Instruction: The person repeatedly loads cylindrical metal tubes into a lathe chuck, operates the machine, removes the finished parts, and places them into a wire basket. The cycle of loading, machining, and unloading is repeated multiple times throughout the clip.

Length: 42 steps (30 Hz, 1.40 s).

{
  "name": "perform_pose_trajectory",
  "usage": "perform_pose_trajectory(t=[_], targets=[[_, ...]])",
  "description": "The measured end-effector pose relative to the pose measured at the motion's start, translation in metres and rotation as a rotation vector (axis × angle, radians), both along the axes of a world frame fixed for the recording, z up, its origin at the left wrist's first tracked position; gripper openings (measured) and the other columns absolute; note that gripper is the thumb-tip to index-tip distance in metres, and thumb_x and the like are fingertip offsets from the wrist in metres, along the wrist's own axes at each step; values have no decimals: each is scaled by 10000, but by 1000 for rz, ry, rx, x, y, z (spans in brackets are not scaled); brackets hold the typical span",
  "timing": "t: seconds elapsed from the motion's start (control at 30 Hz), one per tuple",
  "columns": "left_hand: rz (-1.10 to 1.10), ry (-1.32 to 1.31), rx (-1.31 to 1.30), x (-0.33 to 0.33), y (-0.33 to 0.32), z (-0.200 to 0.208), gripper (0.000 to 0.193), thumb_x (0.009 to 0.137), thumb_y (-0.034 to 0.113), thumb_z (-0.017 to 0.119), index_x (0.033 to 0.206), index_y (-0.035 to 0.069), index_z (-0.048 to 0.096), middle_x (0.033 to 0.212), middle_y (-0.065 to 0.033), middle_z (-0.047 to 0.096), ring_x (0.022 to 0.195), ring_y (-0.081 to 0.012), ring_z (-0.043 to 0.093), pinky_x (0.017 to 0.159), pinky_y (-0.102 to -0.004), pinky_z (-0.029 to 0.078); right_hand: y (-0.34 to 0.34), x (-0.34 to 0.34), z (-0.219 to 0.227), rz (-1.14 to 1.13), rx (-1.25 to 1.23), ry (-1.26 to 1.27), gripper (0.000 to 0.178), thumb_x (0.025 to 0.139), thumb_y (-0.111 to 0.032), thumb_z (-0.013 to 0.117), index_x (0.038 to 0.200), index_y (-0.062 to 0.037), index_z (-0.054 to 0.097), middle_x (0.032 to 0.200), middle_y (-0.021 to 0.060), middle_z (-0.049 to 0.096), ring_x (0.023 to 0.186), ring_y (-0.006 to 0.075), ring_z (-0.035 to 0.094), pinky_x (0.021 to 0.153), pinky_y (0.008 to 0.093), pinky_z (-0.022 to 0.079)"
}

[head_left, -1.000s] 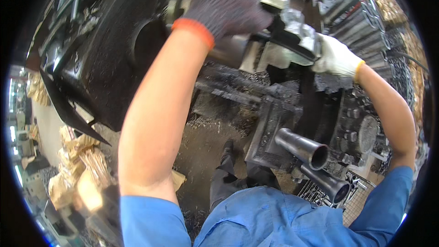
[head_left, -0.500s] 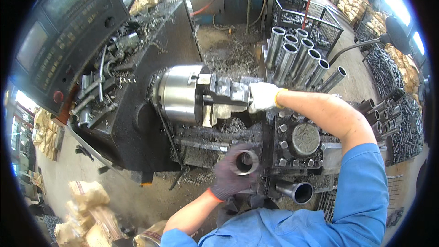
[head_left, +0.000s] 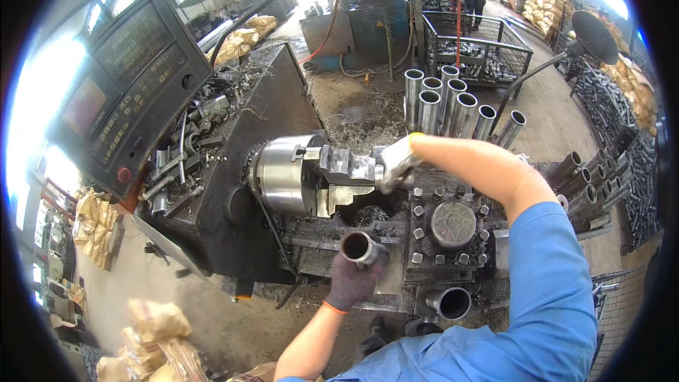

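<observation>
The left hand (head_left: 356,279) is gripping a tube (head_left: 369,252) around its wall, leaving the mouth clear; the right hand (head_left: 398,163) is resting beside the chuck (head_left: 284,175), its grip too hidden to tell.

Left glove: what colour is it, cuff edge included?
The left glove is dark purplish grey, its cuff edge orange-red; the head view shows it.

The tube (head_left: 368,252) in the left hand (head_left: 357,276) is grey against a dark purplish glove (head_left: 348,288) with an orange cuff (head_left: 335,307), while white covers the right hand (head_left: 398,162) and the chuck (head_left: 285,173) to its left is silver.
</observation>
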<state>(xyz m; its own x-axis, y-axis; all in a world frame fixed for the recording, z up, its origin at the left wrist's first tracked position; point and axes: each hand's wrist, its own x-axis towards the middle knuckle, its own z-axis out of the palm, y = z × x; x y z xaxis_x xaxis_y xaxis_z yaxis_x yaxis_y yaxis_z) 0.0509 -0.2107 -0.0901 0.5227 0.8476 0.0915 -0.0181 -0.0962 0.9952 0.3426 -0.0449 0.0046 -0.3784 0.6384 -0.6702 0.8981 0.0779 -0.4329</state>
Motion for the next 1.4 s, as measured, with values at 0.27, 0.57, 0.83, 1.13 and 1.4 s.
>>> perform_pose_trajectory(t=[0.27, 0.57, 0.83, 1.13, 1.4], targets=[[-31, 375, 178, 13, -33, -34, 685, 855, 224, 870, 1451, 135, 544, 1285, -169, 719, 1251, -391, 688, 1049, -472, 551, -32, 53, -18, -255, 45, -31, 537, 830, -559, 796, 965, -41, 832, 824, 131, 783, 690, 295, 684, 670, 435, 564], [-41, 123, 186, -76, -48, 23, 937, 911, 181, 844, 1647, 29, 283, 1566, -161, 506, 1446, -317, 514, 1229, -461, 409, -175, -6, 122, -419, 984, -637, 611, 679, -414, 867, 1158, -63, 722, 1013, 185, 760, 910, 383, 764, 817, 503, 608], [57, -290, -54, -89, -63, 57, 854, 992, 326, 780, 1636, 25, 306, 1545, -246, 425, 1325, -355, 579, 1115, -496, 524, -300, -201, 85, -493, 729, -198, 833, 698, -402, 867, 1404, -63, 585, 1205, 224, 690, 988, 415, 744, 874, 519, 605], [163, -304, -880, -91, -56, -35, 450, 976, 131, 784, 1356, 49, 559, 1261, -150, 650, 1193, -335, 659, 992, -534, 599, -340, -213, -94, -735, 114, -100, 698, 795, -561, 832, 1116, 54, 751, 1060, 256, 777, 1003, 371, 776, 911, 474, 605], [128, -429, -1179, -107, -58, -58, 388, 933, 420, 757, 1189, 150, 649, 1089, -83, 688, 1018, -321, 691, 926, -538, 589, -372, -177, -107, -773, -93, 605, 771, 758, -406, 876, 1371, 2, 648, 957, 165, 776, 813, 262, 739, 754, 415, 594]])
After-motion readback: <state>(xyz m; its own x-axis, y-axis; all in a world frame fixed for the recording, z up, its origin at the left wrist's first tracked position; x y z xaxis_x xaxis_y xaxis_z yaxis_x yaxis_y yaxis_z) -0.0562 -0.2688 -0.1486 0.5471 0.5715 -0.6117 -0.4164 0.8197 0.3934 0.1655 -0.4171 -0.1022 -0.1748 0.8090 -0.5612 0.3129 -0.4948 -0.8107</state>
